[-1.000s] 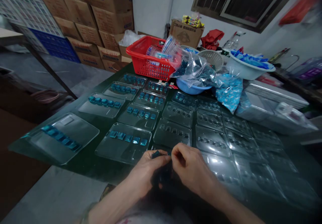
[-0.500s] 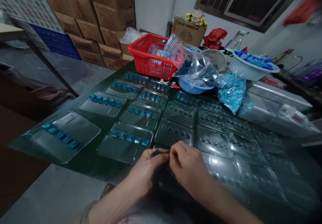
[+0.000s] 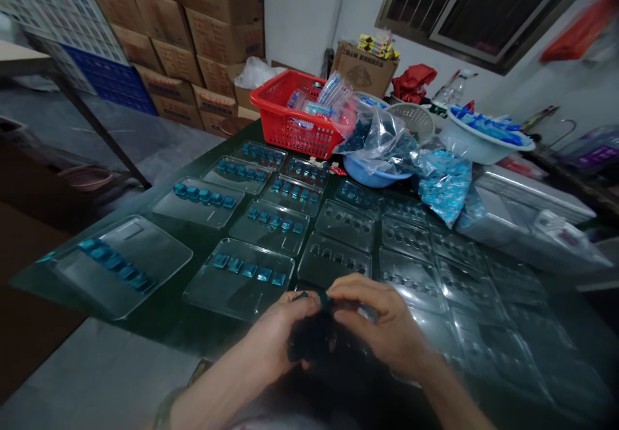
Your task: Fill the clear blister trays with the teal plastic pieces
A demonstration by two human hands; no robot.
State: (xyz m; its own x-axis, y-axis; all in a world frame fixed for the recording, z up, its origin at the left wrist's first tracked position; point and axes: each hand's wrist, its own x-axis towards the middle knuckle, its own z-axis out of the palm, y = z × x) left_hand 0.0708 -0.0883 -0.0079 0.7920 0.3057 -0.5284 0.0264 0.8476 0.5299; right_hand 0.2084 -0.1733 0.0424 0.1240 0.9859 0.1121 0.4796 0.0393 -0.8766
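Both hands are close together at the table's near edge, the left hand (image 3: pixel 275 334) and the right hand (image 3: pixel 383 324) nearly touching, their fingertips (image 3: pixel 333 302) clamped on a small teal piece (image 3: pixel 325 300). A second teal speck (image 3: pixel 302 296) shows at the left thumb; whether it is part of the same piece, I cannot tell. Beneath the hands hangs a dark clump (image 3: pixel 309 341), too shadowed to identify.

Stacked cardboard cartons (image 3: pixel 213 24) rise behind a long, dark green table (image 3: pixel 159 307). Across the far end stand a red plastic basket (image 3: pixel 290 117) holding clear packets, a blue basin (image 3: pixel 367 175) under a clear plastic bag (image 3: pixel 382 140) of teal pieces, and a white basin (image 3: pixel 476 143) heaped with blue packets. Beside them lies a blue patterned bag (image 3: pixel 445 188), and a wrapped stack of clear trays (image 3: pixel 532 224) sits at the right.

Clear plastic blister trays cover the tabletop. Those on the left each carry a single row of teal pieces, while those on the right show only their empty moulded pockets (image 3: pixel 345 217). Nearest the hands, just beyond the left hand, a tray (image 3: pixel 239 291) holds 5 teal pieces (image 3: pixel 249 270) in a line.
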